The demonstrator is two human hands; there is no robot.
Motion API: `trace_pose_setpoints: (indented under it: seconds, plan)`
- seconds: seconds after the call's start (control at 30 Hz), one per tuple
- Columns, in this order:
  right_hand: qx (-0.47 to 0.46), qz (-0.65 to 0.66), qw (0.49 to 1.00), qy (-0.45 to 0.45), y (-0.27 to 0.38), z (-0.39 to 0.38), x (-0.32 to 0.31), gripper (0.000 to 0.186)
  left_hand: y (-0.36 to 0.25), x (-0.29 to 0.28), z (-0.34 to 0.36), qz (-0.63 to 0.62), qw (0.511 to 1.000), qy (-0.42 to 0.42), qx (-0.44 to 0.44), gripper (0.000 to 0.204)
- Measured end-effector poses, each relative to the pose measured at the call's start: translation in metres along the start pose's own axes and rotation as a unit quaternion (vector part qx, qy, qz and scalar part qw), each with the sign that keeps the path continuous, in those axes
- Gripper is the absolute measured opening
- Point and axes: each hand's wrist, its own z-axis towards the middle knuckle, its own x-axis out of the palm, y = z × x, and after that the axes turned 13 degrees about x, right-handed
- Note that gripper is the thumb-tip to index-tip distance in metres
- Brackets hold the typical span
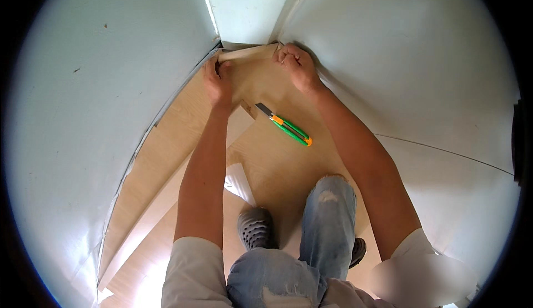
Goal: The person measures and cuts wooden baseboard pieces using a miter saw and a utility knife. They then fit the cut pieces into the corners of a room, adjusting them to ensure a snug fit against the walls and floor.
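A narrow light wood-coloured strip (250, 52) lies along the foot of the far wall, between the two corners. My left hand (217, 81) is closed at its left end, thumb and fingers pinching the edge. At the strip's right end, my right hand (300, 68) has its fingers curled and pressed together on it by the right wall. Part of each grip is hidden by the fingers. On the wood-patterned floor (275, 158), nearer me than both hands, rests a green and orange utility knife (284, 124) with its blade out, touched by neither hand.
Pale walls stand close on the left (83, 97) and right (411, 74). A long wood-coloured strip (145, 219) lies along the left side, and a white scrap (239, 182) is by my dark shoe (257, 228). A thin dark line (444, 151) crosses the right wall.
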Motion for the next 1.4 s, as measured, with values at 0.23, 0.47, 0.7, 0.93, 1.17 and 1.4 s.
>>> trace_pose_setpoints:
  seconds: [0.23, 0.47, 0.7, 0.93, 1.17, 1.4]
  plan:
    - [0.032, -0.279, 0.953, -0.115, 0.021, -0.029, 0.016, 0.011, 0.016, 0.006, 0.029, 0.097, 0.991, -0.012, 0.09, 0.035]
    - [0.043, -0.278, 0.948, -0.15, -0.013, -0.062, 0.044, 0.025, 0.014, 0.01, 0.034, 0.085, 0.99, 0.004, 0.108, 0.035]
    - [0.009, -0.366, 0.914, -0.172, -0.039, -0.072, 0.052, 0.033, 0.013, 0.013, 0.034, 0.055, 0.994, -0.018, 0.088, 0.028]
    - [0.017, -0.382, 0.906, -0.181, -0.04, -0.074, 0.051, 0.031, 0.02, 0.018, 0.034, 0.045, 0.992, -0.03, 0.114, 0.029]
    - [0.015, -0.38, 0.909, -0.172, -0.04, -0.073, 0.052, 0.032, 0.02, 0.013, 0.035, 0.092, 0.987, -0.014, 0.128, 0.034]
    - [0.031, -0.386, 0.906, -0.17, -0.043, -0.073, 0.053, 0.035, 0.018, 0.015, 0.031, 0.058, 0.995, -0.019, 0.075, 0.038]
